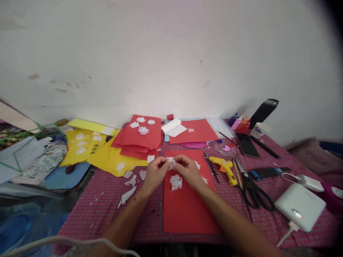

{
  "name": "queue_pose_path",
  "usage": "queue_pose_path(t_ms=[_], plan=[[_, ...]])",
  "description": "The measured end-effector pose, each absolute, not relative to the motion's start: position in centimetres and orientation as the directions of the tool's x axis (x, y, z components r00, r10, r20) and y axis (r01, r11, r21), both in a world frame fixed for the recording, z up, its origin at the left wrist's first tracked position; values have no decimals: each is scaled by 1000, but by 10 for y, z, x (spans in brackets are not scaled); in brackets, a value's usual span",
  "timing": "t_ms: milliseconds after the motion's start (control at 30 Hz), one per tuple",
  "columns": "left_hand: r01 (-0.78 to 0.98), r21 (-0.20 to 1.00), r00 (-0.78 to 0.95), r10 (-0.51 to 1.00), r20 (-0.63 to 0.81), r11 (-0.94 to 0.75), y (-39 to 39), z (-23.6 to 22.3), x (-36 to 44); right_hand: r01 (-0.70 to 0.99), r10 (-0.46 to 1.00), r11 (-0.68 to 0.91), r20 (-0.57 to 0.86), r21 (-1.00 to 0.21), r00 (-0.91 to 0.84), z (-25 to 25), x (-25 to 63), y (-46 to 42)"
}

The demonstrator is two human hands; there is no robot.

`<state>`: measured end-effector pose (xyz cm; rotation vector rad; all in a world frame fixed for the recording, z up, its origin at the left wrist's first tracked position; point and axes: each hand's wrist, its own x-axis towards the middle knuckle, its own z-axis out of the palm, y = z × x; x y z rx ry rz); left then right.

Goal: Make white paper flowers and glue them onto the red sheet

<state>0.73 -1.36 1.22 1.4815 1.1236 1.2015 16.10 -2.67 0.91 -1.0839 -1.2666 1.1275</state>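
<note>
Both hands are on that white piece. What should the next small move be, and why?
Perhaps press the white piece gently onto the red sheet: the left hand and right hand hold it between their fingertips over the sheet's far part, and a similar white cluster lies on the sheet, nearer the person. Whether the piece touches the sheet yet, I can't tell.

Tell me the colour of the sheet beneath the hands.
The sheet is red, clearest in the head view.

The table (89,200) is cloth-covered. On it lie a red sheet (190,210), white scraps (127,196) (left of the sheet), a glue gun (224,164), scissors (245,176) and a phone (247,144).
</note>
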Motion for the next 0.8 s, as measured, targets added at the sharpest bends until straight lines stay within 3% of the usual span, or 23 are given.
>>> queue_pose_path(t_ms=[133, 267, 500, 633, 800], plan=[[300, 892, 156, 940, 304, -338, -19, 16, 10, 94, 984, 175, 178, -980, 22, 6, 162, -25], [287, 901, 146, 944, 295, -326, -19, 17, 10, 109, 984, 145, 154, -983, 87, 4, 163, -22], [-34, 995, 115, 989, 96, -92, -12, 10, 8, -74, 994, 48, 41, -996, 100, 2, 163, -22], [-250, 967, 105, 994, -13, 39, -10, 7, 9, -156, 995, 6, -10, -988, 103, 3, 163, -21], [-378, 918, 99, 991, -86, 118, -8, 8, 9, -224, 994, 2, -23, -975, 109, 2, 162, -19]])
